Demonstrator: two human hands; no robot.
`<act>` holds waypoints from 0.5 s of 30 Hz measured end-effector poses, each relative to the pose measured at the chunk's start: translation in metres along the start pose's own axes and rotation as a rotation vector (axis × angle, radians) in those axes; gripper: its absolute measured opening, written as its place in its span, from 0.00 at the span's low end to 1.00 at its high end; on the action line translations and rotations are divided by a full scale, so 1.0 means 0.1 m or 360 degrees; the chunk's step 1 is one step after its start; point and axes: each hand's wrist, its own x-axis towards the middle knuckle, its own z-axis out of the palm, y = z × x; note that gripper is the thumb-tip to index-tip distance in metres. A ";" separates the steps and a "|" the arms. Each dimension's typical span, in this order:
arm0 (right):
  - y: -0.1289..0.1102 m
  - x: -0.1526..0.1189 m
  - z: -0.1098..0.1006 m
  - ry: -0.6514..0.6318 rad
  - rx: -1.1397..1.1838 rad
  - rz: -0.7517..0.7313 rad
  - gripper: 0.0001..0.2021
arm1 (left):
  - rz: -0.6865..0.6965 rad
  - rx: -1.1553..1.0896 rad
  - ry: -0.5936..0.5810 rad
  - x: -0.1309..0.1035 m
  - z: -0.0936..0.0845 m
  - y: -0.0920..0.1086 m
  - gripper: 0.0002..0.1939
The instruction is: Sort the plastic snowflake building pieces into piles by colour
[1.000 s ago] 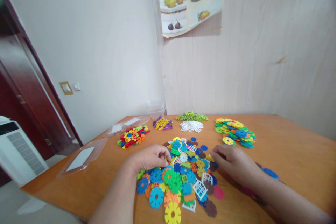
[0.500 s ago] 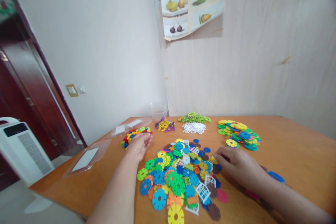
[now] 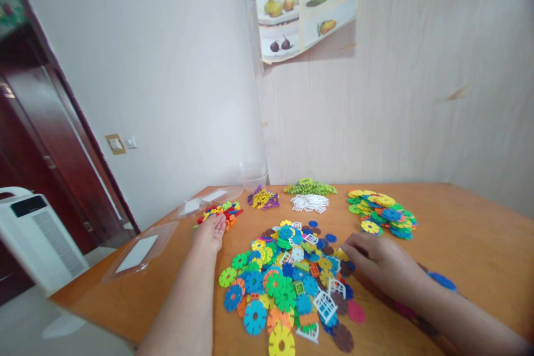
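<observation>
My left hand (image 3: 209, 232) is at the near edge of a small pile of red, yellow, blue and green bricks (image 3: 227, 211). Its fingers are loosely extended, and nothing shows in them. On the right side of a big mixed heap of notched plastic discs (image 3: 285, 293), my right hand (image 3: 373, 256) reaches down with thumb and fingers pinched together. A small yellow piece (image 3: 342, 255) shows at those fingertips; whether it is gripped is unclear. White window-shaped pieces (image 3: 325, 305) and small bricks, such as a green one (image 3: 299, 288), lie among the discs.
Sorted piles stand further back: purple and yellow pieces (image 3: 262, 198), white frames (image 3: 309, 203), green pieces (image 3: 311, 187) and discs (image 3: 384, 214). A clear tub (image 3: 252, 177) is by the wall. Clear lids (image 3: 139, 252) lie left. More discs (image 3: 442, 281) sit beside my right forearm.
My left hand has drawn back and left from above the brick pile, its fingers loosening and more red and orange bricks showing. My right hand has stayed nearly still at the heap.
</observation>
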 end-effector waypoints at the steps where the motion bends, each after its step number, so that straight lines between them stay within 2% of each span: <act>1: 0.00 0.00 0.00 0.0000 0.0002 0.0001 0.18 | 0.0004 -0.0005 -0.0003 0.00 0.00 0.00 0.09; 7: 0.00 0.00 0.00 0.0003 0.0020 -0.0006 0.18 | 0.0023 0.0047 -0.0039 -0.08 0.03 0.05 0.04; 10: 0.00 0.00 0.00 0.0021 0.0009 -0.0010 0.18 | 0.0020 0.0132 -0.0151 -0.20 0.07 0.08 0.03; 11: 0.01 0.00 0.00 0.0021 0.0008 -0.0012 0.18 | 0.0022 0.0178 -0.0225 -0.26 0.08 0.08 0.05; 13: 0.01 0.00 0.00 0.0012 0.0015 -0.0012 0.18 | 0.0072 0.0363 -0.0489 -0.39 0.10 0.09 0.09; 15: 0.01 0.00 0.01 0.0004 0.0023 -0.0010 0.18 | 0.0198 0.0727 -0.0924 -0.56 0.11 0.09 0.11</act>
